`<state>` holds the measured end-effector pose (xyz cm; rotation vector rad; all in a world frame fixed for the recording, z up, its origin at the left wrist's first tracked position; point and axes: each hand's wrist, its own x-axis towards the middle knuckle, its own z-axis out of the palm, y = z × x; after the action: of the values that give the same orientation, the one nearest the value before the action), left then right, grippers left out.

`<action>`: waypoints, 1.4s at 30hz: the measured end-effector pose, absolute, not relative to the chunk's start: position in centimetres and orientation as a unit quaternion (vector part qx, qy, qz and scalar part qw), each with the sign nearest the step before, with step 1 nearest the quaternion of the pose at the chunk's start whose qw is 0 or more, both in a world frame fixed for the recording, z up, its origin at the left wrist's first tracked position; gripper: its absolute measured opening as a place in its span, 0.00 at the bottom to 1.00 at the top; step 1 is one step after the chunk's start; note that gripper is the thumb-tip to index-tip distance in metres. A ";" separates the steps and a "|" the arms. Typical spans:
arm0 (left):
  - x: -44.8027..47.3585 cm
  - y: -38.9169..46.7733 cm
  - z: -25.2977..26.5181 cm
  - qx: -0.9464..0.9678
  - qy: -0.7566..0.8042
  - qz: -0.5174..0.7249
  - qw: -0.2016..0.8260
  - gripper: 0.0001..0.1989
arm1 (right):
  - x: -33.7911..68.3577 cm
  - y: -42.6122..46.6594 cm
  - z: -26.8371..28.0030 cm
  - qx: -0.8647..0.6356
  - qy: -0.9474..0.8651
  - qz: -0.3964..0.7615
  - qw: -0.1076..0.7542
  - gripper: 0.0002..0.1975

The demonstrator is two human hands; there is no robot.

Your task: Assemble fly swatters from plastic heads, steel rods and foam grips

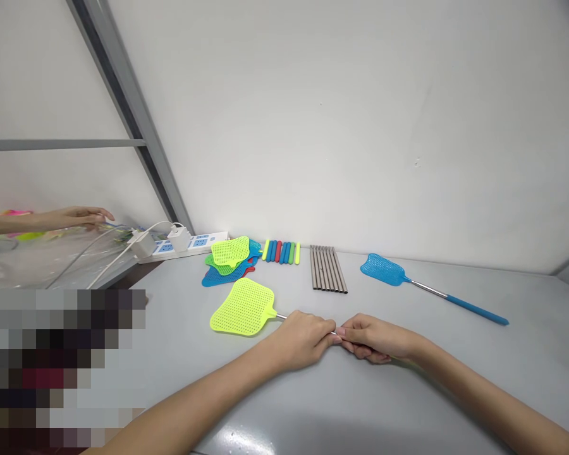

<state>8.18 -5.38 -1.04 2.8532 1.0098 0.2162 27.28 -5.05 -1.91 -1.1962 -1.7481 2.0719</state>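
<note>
A yellow fly swatter lies across my front, its perforated head to the left and its thin metal rod running right. My left hand is closed around that rod. Just to the right, the fingers of my right hand are wrapped round the swatter's other end, and the two hands almost touch. A sliver of yellow shows under my right palm; most of the handle end is hidden. Farther right rests a blue fly swatter with a metal rod and blue grip.
Behind my hands on the grey table are several metal tubes, a row of coloured handle grips and a pile of swatter heads. A power strip with plugged-in chargers sits back left. Another person's hand reaches in there.
</note>
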 end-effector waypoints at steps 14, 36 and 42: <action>8.2 -5.4 -1.0 0.937 0.336 0.073 0.060 0.15 | 27.1 -5.1 -1.7 -0.409 -0.587 0.693 0.089 0.18; 7.0 -3.6 -0.3 0.949 0.283 0.055 0.126 0.15 | 26.8 -5.7 -1.5 -0.410 -0.596 0.682 0.103 0.19; 7.0 -3.6 -0.6 0.946 0.286 0.064 0.142 0.15 | 26.9 -5.7 -1.5 -0.420 -0.600 0.674 0.095 0.19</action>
<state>6.95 -3.65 -0.59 2.7290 0.8246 0.1838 26.89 -5.67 -1.51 -1.2455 -1.7772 1.9992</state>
